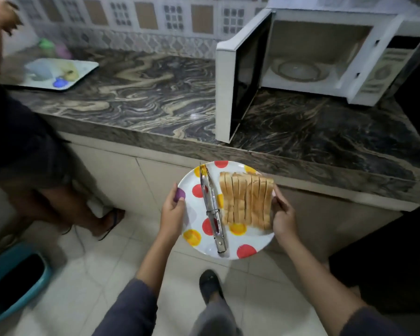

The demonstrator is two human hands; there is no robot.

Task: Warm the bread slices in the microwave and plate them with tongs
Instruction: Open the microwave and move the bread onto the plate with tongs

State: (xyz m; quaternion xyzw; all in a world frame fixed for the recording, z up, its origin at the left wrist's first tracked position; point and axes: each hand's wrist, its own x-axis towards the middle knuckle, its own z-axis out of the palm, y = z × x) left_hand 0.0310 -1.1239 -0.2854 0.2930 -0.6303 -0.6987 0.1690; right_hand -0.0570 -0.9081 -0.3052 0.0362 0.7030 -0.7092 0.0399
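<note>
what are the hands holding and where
Both hold the polka-dot plate by its rim: left hand on the left edge, right hand on the right, beside the bread slices.

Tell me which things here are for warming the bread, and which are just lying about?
For the job: bread slices, tongs, spotted plate, open microwave.

Lying about: tray of small items on the counter, teal bin on the floor.

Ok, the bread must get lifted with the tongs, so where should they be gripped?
Grip the tongs at the hinged end nearest the person, coming from above with the right hand. They lie flat on the plate, tips pointing away, left of the bread slices.
</note>
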